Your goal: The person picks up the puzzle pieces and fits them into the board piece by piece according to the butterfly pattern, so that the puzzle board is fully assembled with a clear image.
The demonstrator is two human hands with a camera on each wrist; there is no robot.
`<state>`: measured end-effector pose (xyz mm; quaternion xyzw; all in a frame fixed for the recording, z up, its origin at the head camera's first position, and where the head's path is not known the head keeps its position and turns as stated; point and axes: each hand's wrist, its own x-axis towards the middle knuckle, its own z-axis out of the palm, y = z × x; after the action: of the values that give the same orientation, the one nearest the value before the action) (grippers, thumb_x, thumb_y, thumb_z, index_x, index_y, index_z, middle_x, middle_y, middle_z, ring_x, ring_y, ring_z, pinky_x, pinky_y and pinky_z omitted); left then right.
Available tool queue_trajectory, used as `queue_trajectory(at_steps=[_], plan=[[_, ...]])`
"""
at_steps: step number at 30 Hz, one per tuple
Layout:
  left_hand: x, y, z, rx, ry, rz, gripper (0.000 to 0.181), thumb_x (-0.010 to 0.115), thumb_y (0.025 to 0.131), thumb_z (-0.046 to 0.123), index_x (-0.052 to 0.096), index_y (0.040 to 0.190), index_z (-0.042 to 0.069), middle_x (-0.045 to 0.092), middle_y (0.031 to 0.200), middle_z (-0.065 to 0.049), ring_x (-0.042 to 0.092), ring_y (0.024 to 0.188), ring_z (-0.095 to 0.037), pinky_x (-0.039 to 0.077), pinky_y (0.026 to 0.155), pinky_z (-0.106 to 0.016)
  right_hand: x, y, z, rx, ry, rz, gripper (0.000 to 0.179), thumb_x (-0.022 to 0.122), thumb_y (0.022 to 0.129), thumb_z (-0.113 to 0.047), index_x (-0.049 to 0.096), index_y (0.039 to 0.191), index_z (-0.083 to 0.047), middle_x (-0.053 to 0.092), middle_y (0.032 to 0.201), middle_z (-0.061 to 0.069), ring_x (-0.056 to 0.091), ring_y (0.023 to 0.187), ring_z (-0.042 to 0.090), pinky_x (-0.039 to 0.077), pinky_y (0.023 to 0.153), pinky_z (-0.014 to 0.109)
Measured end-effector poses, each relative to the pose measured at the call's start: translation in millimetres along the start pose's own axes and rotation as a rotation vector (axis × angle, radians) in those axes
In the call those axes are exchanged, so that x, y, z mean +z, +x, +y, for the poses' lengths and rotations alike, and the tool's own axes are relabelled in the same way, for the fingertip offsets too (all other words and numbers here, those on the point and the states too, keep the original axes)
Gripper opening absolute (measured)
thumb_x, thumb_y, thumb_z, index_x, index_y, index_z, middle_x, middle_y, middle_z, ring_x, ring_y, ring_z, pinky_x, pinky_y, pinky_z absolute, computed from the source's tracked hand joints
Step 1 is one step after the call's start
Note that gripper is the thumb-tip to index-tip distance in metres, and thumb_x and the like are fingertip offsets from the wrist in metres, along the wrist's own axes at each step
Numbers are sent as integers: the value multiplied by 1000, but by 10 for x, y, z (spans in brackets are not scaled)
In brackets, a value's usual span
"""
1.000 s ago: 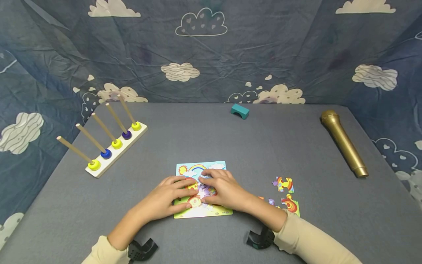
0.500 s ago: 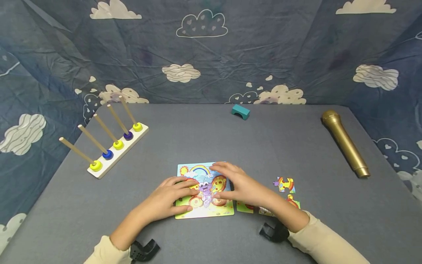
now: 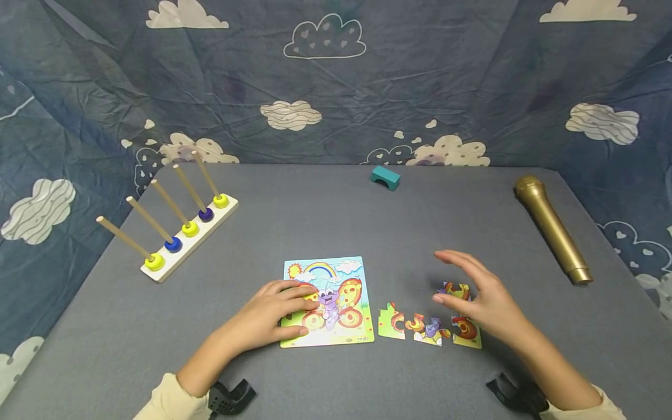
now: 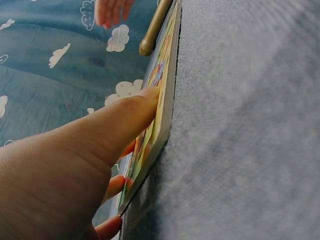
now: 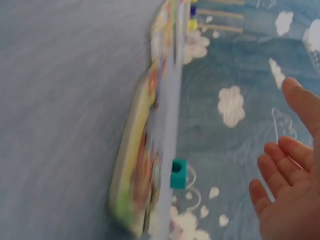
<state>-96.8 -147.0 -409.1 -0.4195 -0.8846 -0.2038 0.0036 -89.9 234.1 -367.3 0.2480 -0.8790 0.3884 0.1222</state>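
Observation:
A square board (image 3: pixel 336 337) with a butterfly, rainbow and sun picture lies flat before the person. The left hand (image 3: pixel 278 312) rests on its left side, fingers spread toward the butterfly. In the left wrist view, the left thumb (image 4: pixel 132 112) touches the board near its edge. To the right, the right hand (image 3: pixel 488 300) hovers with fingers and thumb apart, holding nothing. Under and beside it lie loose jigsaw pieces: a green-edged piece (image 3: pixel 390 322), a piece with purple in it (image 3: pixel 431 332), a red-ringed piece (image 3: pixel 466 333), and a yellow piece (image 3: pixel 463 290) partly hidden by the hand.
A peg rack (image 3: pixel 178 254) with yellow and blue rings stands at the left. A teal arch block (image 3: pixel 385 177) lies at the back, and a gold microphone (image 3: pixel 553 230) at the right. Behind the table hangs a blue cloud-print cloth (image 3: pixel 336 81).
The right hand has lifted off the board and moved right, over the loose jigsaw pieces, uncovering the butterfly picture and more of the pieces. The left hand stays on the board.

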Motion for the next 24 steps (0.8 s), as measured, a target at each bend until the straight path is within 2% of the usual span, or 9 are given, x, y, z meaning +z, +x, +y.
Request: queue_trajectory(at_steps=[11,17,24], plan=[[-3,2,5,6,0,4,41,61,82,41,60,118,22,45,132,7,35,123,-20,23,100,-42,-57,-179,357,46,-9,7,73,82,60,-3,51,125,-7,51,120,5,40,113,0,25,91,10],[5,-4,-5,15,0,13,41,61,82,41,60,118,21,45,131,6,36,122,-21,24,99,-42,-46,-215,444,106,-11,-18,70,82,62,-9,51,125,-9,51,121,3,37,114,-2,23,91,9],[-1,-3,5,5,-10,10,41,62,82,41,60,118,22,45,131,7,35,123,-21,24,99,-42,-21,-221,505,101,-9,-32,71,83,61,-9,50,124,-7,51,120,4,36,115,-3,22,92,9]])
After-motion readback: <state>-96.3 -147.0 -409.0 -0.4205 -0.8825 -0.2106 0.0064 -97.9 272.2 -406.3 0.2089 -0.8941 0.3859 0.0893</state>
